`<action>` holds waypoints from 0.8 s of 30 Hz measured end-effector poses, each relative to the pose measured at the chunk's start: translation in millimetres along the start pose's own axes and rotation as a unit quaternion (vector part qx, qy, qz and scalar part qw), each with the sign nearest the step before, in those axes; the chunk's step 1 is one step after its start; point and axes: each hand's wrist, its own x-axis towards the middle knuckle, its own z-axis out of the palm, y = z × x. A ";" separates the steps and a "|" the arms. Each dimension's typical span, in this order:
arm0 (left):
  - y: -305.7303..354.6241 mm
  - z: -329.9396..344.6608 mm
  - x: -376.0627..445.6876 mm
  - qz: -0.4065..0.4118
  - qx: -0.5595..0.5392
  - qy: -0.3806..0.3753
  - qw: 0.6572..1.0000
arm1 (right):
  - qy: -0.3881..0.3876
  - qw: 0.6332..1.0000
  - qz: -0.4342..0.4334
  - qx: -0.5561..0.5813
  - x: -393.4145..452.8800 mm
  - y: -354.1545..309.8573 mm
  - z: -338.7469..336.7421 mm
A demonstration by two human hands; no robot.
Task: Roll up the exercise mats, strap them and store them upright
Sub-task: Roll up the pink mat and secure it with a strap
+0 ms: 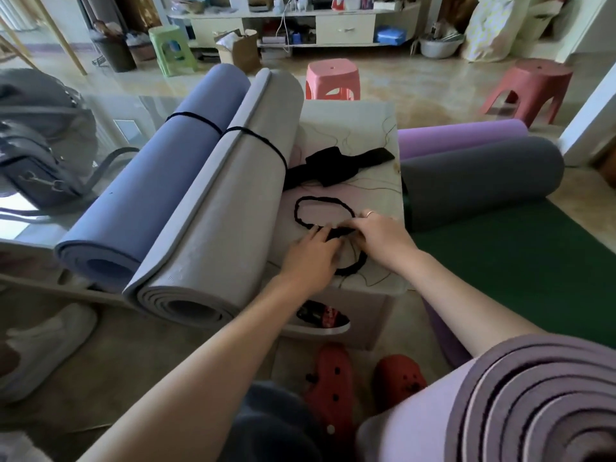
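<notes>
Reaching over the pale box-like surface (350,121), we have both hands on a black braided cord loop (320,208): our left hand (310,258) and right hand (383,238) have their fingers pinched on its near end, apparently to untangle a strap for the next mat. A rolled lilac foam mat (533,401), soft and layered at its end, rests by our right arm, unstrapped. To the left lie a rolled blue foam mat (150,195) and a rolled grey foam mat (226,211), each already bound by a thin black cord, not yet stood upright. A flat black fabric strap (333,168) lies farther back.
</notes>
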 end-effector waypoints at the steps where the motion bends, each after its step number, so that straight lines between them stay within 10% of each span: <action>1: 2.5 -1.4 -1.3 0.002 0.044 0.033 0.998 | 0.029 0.999 -0.006 -0.012 0.1 -1.1 1.2; 24: -3.0 7.7 8.8 -0.228 0.028 0.013 0.973 | 0.059 0.962 0.101 0.248 -0.9 36.1 -35.9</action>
